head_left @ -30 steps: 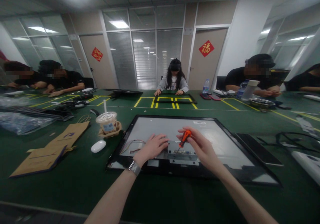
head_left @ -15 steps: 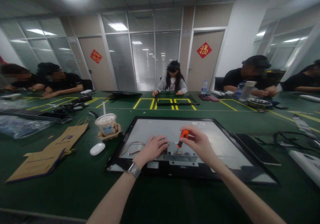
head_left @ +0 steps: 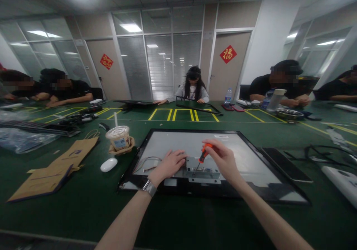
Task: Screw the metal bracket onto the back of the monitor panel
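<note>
A black-edged display panel (head_left: 167,146) lies on the green table in front of me, its grey-white back facing up. Near its front edge sits a metal bracket (head_left: 205,175) with connector ports. My right hand (head_left: 223,159) is closed around an orange and black screwdriver (head_left: 205,153), which leans with its shaft pointing down at the bracket. Whether the tip sits in a screw is too small to tell. My left hand (head_left: 171,163) lies flat on the panel, fingertips at the bracket's left side. Thin cables (head_left: 149,162) lie on the panel left of that hand.
Left of the panel are a drink cup (head_left: 119,136) in a cardboard holder, a white mouse (head_left: 108,164) and a paper bag (head_left: 55,172). A black phone-like slab (head_left: 286,164) lies at right. Across the table, a person handles a black frame (head_left: 199,108); several others sit around.
The screwdriver leans slightly more to the right, and my right hand has shifted a little. My left hand stays put. The person opposite has reached one hand sideways and tilted the black frame.
</note>
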Demonstrator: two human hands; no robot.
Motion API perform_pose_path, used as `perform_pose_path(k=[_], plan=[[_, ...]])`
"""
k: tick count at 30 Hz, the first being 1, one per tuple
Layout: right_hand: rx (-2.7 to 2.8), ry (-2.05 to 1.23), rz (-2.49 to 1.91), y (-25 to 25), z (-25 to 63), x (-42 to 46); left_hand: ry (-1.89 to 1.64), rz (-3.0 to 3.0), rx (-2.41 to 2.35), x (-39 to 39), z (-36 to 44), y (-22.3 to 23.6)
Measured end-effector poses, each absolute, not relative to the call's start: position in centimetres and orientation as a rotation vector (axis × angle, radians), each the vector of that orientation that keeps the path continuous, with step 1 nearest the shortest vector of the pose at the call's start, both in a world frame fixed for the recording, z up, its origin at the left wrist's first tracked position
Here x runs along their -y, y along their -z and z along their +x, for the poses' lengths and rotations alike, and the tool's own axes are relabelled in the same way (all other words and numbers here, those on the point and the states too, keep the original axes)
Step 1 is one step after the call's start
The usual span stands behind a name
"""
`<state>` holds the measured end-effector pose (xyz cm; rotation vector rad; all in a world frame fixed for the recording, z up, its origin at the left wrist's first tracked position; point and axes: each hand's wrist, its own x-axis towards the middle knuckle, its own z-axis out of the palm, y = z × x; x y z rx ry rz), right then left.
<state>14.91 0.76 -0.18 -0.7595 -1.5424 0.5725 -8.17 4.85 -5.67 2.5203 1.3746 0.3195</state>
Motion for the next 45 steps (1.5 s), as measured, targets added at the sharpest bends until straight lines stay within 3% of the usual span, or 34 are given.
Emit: perform_pose_path(k=[6, 14, 26, 45], plan=[[1.602, -0.75, -0.691, 0.03, 15.35, -0.57, -0.307, 2.548, -1.375, -4.82, -8.05, 5.63], [1.538, -0.631, -0.701, -0.14, 15.24, -0.77, -0.313, 2.52, -1.373, -4.72, -8.18, 5.54], [1.637, -0.809, -0.661, -0.15, 15.74, -0.64, -0.306, 2.523, -1.381, -4.71, -8.08, 5.44], [1.616, -0.778, -0.659, -0.13, 15.88, -0.64, -0.32, 2.533, -1.363, -4.91, -8.25, 5.91]])
